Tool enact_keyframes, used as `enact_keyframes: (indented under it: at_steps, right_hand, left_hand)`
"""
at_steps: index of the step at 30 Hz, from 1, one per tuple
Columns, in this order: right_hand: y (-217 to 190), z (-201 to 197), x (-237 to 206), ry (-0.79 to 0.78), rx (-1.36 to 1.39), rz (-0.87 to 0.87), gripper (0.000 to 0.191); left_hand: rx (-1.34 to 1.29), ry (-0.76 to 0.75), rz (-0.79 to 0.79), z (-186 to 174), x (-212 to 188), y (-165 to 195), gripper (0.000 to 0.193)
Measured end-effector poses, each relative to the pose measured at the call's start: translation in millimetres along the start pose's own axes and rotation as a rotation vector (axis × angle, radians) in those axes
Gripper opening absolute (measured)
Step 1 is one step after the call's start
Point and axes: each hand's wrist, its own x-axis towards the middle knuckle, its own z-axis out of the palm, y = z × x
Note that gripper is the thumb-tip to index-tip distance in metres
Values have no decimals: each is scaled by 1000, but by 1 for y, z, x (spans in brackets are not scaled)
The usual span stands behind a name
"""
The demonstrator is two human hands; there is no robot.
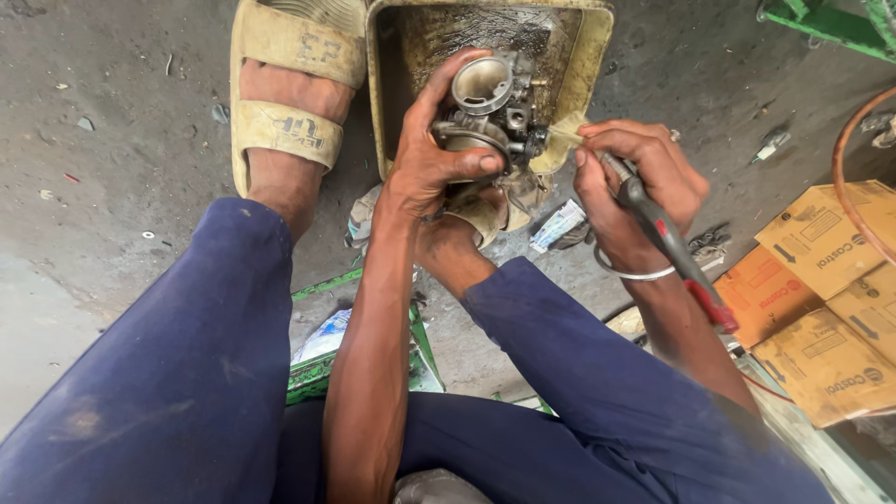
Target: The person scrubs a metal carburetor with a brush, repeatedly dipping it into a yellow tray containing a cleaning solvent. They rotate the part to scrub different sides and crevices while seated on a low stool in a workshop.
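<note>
The left hand point(439, 163) grips the carburetor point(490, 117) firmly, fingers wrapped around it, above the yellow tray point(588, 56). The right hand point(635, 182), fingers closed on the brush point(653, 224), should scrub gently with the carburetor held steady.

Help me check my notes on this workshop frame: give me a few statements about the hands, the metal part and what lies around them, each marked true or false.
1. The left hand grips a grey metal carburetor. True.
2. The right hand is empty. False: it holds a brush with a black and red handle, its pale bristles at the carburetor.
3. The carburetor is held above a dirty yellowish tray. True.
4. The person is barefoot. False: a tan sandal is on the visible foot.
5. Cardboard boxes lie on the right side of the frame. True.
</note>
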Motion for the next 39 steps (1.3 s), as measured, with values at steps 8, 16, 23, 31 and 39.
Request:
enact_keyframes:
  at_steps: [8,16,23,31,39]
  right_hand:
    - [5,29,-2,-60,40,-56,8]
    - [19,13,10,0,43,18,13]
    - [21,30,8,28,-11,-16,12]
    - [12,37,11,13,-8,6,7]
    - [32,22,14,56,130,256,10]
  left_hand:
    - [-98,-52,-28,7,-2,-1,99]
    - [3,-37,-28,7,-3,-3,95]
    - [65,-6,-15,6,-2,-5,91]
    - [10,37,-53,14,-3,-13,91]
    - [157,27,-2,18,-3,-20,90]
